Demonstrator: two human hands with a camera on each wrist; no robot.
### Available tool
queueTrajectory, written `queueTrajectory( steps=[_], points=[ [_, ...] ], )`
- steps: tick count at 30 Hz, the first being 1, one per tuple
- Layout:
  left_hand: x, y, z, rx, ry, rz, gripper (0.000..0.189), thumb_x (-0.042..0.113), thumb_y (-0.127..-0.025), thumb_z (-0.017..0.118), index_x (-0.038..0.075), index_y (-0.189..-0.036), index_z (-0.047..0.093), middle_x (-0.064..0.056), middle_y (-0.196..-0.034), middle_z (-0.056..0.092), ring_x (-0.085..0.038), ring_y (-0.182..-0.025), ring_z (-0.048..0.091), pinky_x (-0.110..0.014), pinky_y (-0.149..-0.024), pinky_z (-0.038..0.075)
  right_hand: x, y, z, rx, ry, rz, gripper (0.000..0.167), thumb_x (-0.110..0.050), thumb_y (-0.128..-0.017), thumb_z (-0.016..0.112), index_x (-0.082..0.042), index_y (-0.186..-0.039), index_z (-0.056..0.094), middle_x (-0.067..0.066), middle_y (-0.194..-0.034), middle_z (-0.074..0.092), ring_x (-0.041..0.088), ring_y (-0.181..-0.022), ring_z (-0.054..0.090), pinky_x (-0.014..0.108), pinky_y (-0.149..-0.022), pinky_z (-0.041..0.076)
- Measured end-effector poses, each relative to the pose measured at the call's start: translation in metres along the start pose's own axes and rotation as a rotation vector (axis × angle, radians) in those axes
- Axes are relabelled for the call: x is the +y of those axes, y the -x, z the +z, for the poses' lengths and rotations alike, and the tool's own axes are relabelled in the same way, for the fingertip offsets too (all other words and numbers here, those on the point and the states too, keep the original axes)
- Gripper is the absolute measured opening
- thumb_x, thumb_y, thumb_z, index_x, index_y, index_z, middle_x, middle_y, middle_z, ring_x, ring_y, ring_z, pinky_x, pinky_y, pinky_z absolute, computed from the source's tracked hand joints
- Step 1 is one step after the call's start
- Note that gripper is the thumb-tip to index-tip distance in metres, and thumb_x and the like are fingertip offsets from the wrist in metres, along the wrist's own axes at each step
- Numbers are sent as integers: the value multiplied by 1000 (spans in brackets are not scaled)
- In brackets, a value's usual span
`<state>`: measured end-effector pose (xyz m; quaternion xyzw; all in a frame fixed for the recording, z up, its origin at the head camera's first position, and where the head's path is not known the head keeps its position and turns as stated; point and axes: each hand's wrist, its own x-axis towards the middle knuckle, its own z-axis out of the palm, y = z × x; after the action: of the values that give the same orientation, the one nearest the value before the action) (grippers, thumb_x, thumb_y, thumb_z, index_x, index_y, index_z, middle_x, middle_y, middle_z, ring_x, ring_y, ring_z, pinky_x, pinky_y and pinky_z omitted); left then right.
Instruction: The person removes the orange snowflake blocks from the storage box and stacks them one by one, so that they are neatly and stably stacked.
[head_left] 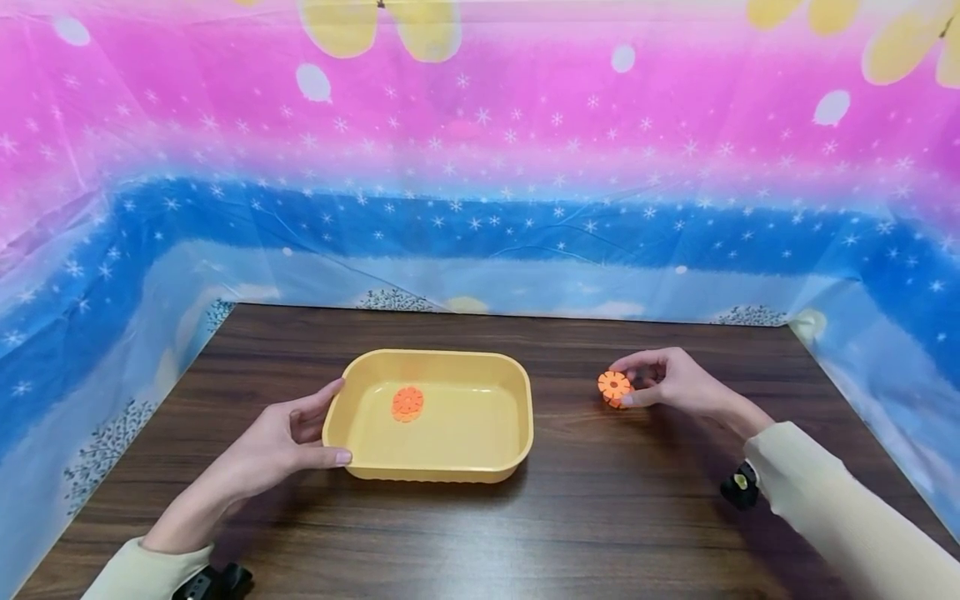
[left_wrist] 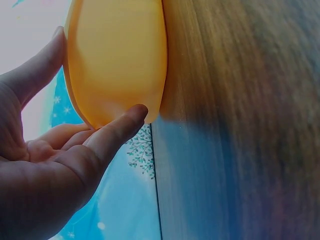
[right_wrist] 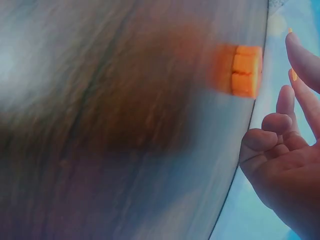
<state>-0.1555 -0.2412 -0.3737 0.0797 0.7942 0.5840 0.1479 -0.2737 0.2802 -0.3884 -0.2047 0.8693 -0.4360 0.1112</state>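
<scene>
A yellow rectangular tray [head_left: 438, 479] stands on the table with an orange notched disc [head_left: 407, 403] lying inside toward its left. My left hand [head_left: 279, 446] holds the tray's left end, thumb at the front corner and fingers at the back; in the left wrist view the thumb [left_wrist: 125, 117] presses the outer wall. To the tray's right, another orange piece, a short stack of notched discs [head_left: 614, 386], stands on the table. My right hand [head_left: 667, 382] is around it, thumb and index finger spread. In the right wrist view the fingers look apart from the stack [right_wrist: 246, 71].
The brown wooden table [head_left: 570, 517] reaches back to a patterned pink and blue cloth [head_left: 480, 225], which hangs along the back and both sides. Dark wrist devices show at both cuffs, the right one [head_left: 741, 486] just above the table.
</scene>
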Motion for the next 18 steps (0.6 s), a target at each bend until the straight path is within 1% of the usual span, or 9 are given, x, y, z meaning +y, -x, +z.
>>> queueTrajectory(
  steps=[3,5,7,14,18],
  points=[
    [1,0,0,-1,-1,-4,92,16,-75,78,14,-148,21,-12,-147,29,-28,-127,39,-33,-85,49,6,1,-3,-4,-17,2,45,-19,-70,82,-13,-111,67,19,-93,58,23,-63,43,24,-50,37],
    [1,0,0,2,-3,-1,92,16,-75,78,14,-148,21,-12,-147,29,-28,-126,39,-32,-85,49,9,2,-4,-1,-14,6,45,-19,-70,82,-13,-112,66,19,-93,57,23,-63,43,24,-50,37],
    [1,0,0,3,0,2,93,16,-75,78,14,-148,22,-12,-147,29,-28,-126,39,-32,-85,49,11,2,-4,3,-12,8,45,-19,-70,82,-14,-112,66,18,-93,58,22,-64,44,24,-51,38],
    [-1,0,0,-1,10,3,94,17,-74,78,14,-148,21,-13,-146,30,-29,-126,40,-33,-85,49,19,1,-5,12,29,10,43,-19,-71,82,-13,-111,67,15,-91,58,19,-58,40,24,-48,35],
    [-1,0,0,1,4,10,94,17,-74,78,13,-148,21,-13,-146,30,-29,-126,40,-33,-85,49,22,1,-5,12,47,20,42,-21,-71,81,-14,-110,67,12,-91,57,19,-57,40,25,-48,35]
  ],
)
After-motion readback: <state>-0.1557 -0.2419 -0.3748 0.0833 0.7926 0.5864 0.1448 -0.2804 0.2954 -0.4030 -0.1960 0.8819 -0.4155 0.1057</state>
